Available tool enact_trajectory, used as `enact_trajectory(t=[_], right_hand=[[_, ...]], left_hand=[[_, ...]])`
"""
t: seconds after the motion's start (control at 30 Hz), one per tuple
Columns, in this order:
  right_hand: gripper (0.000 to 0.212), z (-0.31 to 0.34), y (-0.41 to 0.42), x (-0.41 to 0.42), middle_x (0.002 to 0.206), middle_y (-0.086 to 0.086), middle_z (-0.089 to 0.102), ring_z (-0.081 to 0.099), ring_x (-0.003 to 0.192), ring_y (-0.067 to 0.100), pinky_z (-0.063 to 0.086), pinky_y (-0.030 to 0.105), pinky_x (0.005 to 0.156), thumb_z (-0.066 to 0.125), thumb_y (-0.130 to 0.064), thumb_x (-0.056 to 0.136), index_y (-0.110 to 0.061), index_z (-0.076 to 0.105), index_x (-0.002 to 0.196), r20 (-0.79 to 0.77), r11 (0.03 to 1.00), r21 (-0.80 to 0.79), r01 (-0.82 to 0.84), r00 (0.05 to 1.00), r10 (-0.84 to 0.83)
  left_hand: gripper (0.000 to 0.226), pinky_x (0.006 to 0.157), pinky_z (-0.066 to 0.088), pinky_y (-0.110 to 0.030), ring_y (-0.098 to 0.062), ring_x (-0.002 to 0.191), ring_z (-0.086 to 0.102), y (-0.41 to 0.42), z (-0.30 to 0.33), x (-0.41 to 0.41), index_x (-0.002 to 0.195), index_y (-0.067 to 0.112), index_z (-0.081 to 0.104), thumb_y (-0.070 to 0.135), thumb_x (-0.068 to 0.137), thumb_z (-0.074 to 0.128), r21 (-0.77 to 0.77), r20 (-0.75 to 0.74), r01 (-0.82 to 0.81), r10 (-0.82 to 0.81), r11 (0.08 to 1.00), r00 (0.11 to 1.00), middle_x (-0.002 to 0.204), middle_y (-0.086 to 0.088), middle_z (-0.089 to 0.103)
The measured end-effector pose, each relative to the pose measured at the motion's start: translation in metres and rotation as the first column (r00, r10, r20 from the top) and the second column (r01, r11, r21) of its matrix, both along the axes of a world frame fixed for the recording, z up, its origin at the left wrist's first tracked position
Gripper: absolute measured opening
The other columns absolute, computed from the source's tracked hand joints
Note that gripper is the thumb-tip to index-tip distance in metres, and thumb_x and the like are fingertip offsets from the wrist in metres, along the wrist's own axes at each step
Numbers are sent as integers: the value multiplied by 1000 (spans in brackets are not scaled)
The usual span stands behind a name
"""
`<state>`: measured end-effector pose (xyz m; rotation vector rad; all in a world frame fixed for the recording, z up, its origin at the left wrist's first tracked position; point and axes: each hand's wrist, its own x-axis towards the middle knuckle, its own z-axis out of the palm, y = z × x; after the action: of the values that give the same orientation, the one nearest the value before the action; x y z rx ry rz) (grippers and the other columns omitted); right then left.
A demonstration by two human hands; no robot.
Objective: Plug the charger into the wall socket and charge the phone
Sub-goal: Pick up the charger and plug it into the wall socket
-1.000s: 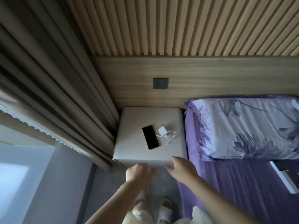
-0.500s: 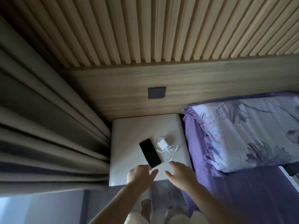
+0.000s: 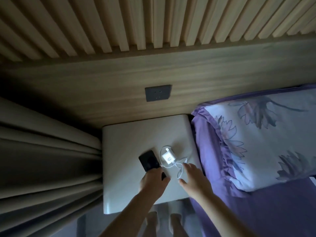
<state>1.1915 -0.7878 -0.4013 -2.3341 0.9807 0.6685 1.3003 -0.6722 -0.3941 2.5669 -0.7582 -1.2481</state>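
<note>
While both hands sit low over the white surface (image 3: 130,144), nothing is plugged in yet. My left hand (image 3: 153,181) lies over the near end of the phone (image 3: 149,160), fingers curled around it; I judge it a closing grip, but I cannot tell how firm. My right hand (image 3: 195,177) is spread apart, fingertips just at the loops of the white cable (image 3: 179,168), holding nothing. The charger (image 3: 168,158) lies flat just right of the phone, cable coiled loosely around it. The wall socket (image 3: 158,92) is on the wood panel above the surface, well apart from both hands.

Risks as I see them: the cable loops run toward the phone's near end, so lifting the phone could snag them and drag the charger off the surface. The dim light may also make lining up the prongs with the socket awkward.

Count: one phone, one charger, one cable, one wall socket, two hands.
</note>
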Motion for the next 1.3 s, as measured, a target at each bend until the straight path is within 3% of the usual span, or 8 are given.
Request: enact_trajectory(t=[0.17,0.37,0.5,0.7,0.9,1.07,1.17,1.3], right_hand=[[71,-42,-22,16,159,5,18,32,139,25,41,34,105,56,-34,90,-21,19,149,31,1000,-5,14,999,-13],[85,-90,-33,23,163,4,-2,21,145,27,43,35,105,60,-32,88,-32,4,151,-14,997,60,-49,999,49],[67,-115,-42,23,156,7,24,43,132,25,48,34,95,53,-29,92,-26,19,149,-48,1000,-9,-26,999,26],[30,-128,-54,27,120,4,61,58,112,22,48,31,85,43,-19,95,-22,55,122,-3,998,-40,37,999,-38],[28,-124,-61,32,119,-1,67,61,112,21,47,27,80,48,-32,95,-24,61,118,41,993,-40,112,993,-111],[29,-122,-65,28,106,5,72,63,101,27,49,32,75,49,-39,94,-19,65,108,90,978,-10,210,974,-208],[30,-121,-74,28,102,9,73,64,98,31,45,32,71,52,-39,93,-17,68,105,131,970,5,242,962,-241],[23,-118,-89,23,86,15,76,66,88,35,49,39,74,63,-33,87,-13,73,90,268,955,54,291,917,-295]], left_hand=[[59,103,46,-38,-22,132,45,-35,-49,18,145,29,33,40,91,53,-25,-8,36,-36,999,999,145,1,46],[78,110,38,-41,-27,147,17,-59,-97,24,151,29,15,40,89,60,18,82,343,-343,939,936,162,0,8],[76,109,42,-40,-30,147,17,-71,-121,25,151,29,17,33,90,62,28,101,436,-437,899,894,163,0,0],[83,98,49,-39,-33,142,26,-76,-141,31,151,26,14,20,87,67,66,105,469,-473,881,875,163,-1,-10],[83,102,46,-42,-35,137,33,-81,-148,37,149,20,21,24,83,71,84,81,478,-484,874,871,161,-7,12],[66,94,49,-38,-32,126,43,-77,-153,37,144,19,29,14,88,62,148,192,482,-504,863,842,145,-15,32],[43,94,45,-38,-29,121,49,-78,-146,46,133,18,44,27,92,56,175,305,501,-531,848,791,134,-10,44],[46,108,29,-40,-26,133,33,-65,-131,58,128,27,56,46,86,58,46,341,532,-514,845,787,137,-1,44]])
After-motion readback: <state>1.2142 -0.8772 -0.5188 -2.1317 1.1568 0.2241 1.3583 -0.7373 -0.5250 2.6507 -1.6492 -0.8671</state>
